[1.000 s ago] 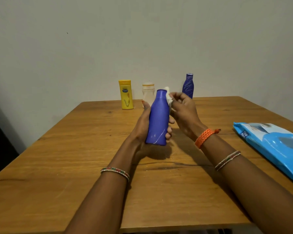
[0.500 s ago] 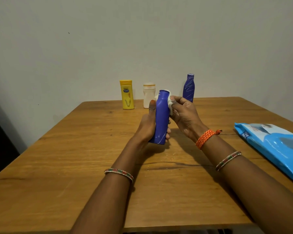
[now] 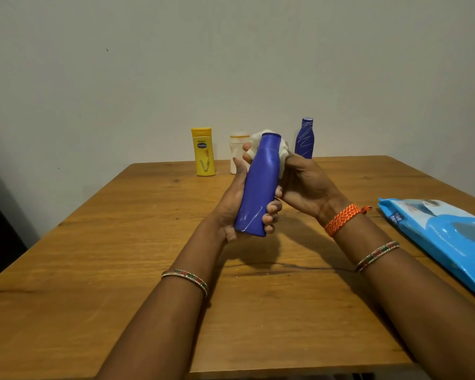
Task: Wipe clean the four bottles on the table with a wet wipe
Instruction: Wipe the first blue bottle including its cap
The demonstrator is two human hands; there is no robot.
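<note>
While the left hand [image 3: 232, 204] wraps its grip around the lower body of the blue bottle [image 3: 259, 187], fingers curled round the base at 5 o'clock and thumb along the 9 o'clock side, the bottle is held above the counter [image 3: 121, 256], tilted with its cap toward 1 o'clock. The right hand [image 3: 303, 185] closes its grip on a white wet wipe [image 3: 283, 149], which is bunched round the bottle's neck and shows on both sides of the cap; a couple of fingertips appear on the neck's 9 o'clock side.

Toward 12 o'clock, at the counter's far edge by the wall, three more bottles stand upright: a yellow bottle [image 3: 203, 152] at 11 o'clock, a white bottle [image 3: 237, 149] just beside it and partly hidden by the hands, and a dark blue bottle with white scribbles [image 3: 305, 138] at 1 o'clock. At 3 o'clock a blue pack of wipes [image 3: 444, 237] lies flat on the counter, well apart from the hands.
</note>
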